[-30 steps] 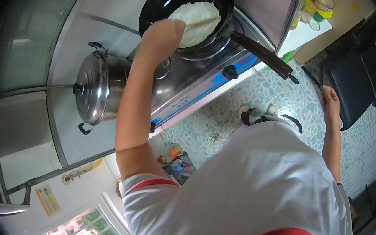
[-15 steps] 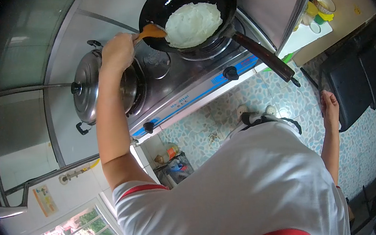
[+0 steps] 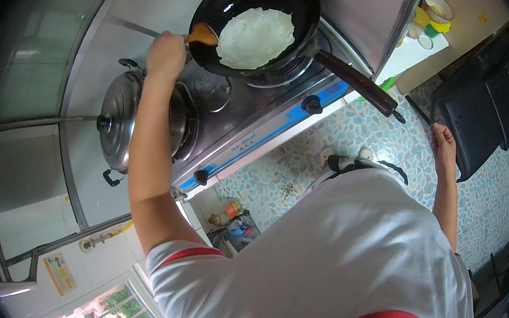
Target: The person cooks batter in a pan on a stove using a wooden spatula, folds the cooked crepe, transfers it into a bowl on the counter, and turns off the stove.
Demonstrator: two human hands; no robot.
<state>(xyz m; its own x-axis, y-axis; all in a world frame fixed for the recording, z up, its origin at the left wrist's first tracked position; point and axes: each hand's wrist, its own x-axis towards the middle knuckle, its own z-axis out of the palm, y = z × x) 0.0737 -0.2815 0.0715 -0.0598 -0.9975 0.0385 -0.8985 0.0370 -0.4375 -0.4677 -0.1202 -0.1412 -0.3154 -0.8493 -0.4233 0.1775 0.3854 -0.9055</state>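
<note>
My left hand (image 3: pixel 166 56) is closed around the handle of a brown wooden spatula (image 3: pixel 201 35). The spatula's head is inside the left rim of a black wok (image 3: pixel 304 8), right by the edge of a round, thin white pancake (image 3: pixel 255 38). The pancake lies flat in the wok, which sits on the right burner; its dark handle (image 3: pixel 358 83) points down to the right, untouched. Away to the right, my right hand (image 3: pixel 444 142) hangs low with curled fingers, beside a black padded piece of furniture (image 3: pixel 474 120). Whatever those fingers hold, if anything, is hidden.
A lidded steel pot (image 3: pixel 120 120) stands on the left burner of the gas stove (image 3: pixel 246 141), beneath my left forearm. Bowls and jars (image 3: pixel 437 9) sit on a white shelf (image 3: pixel 420 51) at the right. A bottle (image 3: pixel 229 211) stands on the tiled floor below the stove.
The pancake has slid slightly left and down in the wok. My left hand and the spatula have shifted a little up and left. The right hand stays nearly still.
</note>
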